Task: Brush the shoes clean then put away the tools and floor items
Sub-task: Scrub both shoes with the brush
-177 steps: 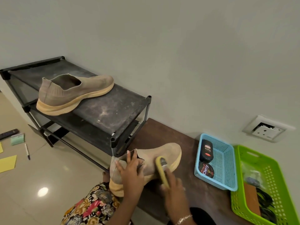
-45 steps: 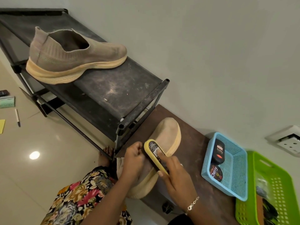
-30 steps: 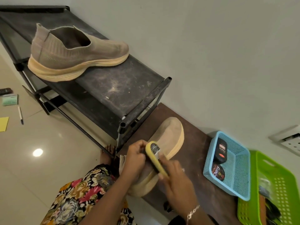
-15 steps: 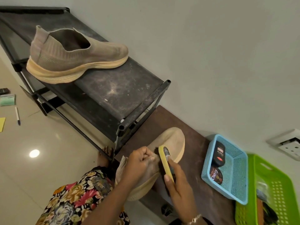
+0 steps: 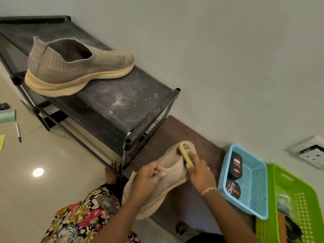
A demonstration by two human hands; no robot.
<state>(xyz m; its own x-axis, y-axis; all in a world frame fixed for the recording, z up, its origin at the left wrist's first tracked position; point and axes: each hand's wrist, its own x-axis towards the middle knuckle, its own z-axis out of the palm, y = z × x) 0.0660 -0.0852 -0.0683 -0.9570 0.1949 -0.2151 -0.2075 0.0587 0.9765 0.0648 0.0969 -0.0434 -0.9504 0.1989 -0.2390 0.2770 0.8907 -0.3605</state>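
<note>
A beige knit shoe (image 5: 172, 166) lies on a low brown bench (image 5: 177, 132), toe pointing away from me. My left hand (image 5: 148, 179) grips its collar near the opening. My right hand (image 5: 199, 172) holds a yellow shoe brush (image 5: 185, 156), its bristles pressed on the shoe's toe. The matching shoe (image 5: 77, 67) stands on the top shelf of a black, dusty shoe rack (image 5: 126, 106) to the left.
A blue basket (image 5: 254, 183) with a black polish bottle (image 5: 235, 166) and a round polish tin (image 5: 232, 188) sits right of the shoe. A green basket (image 5: 298, 199) stands beyond it. A marker (image 5: 18, 132), a green pad (image 5: 7, 115) and yellow paper (image 5: 2, 141) lie on the floor.
My right hand has pushed the brush forward along the shoe, from the middle of the upper to the toe. My left hand keeps its hold on the collar.
</note>
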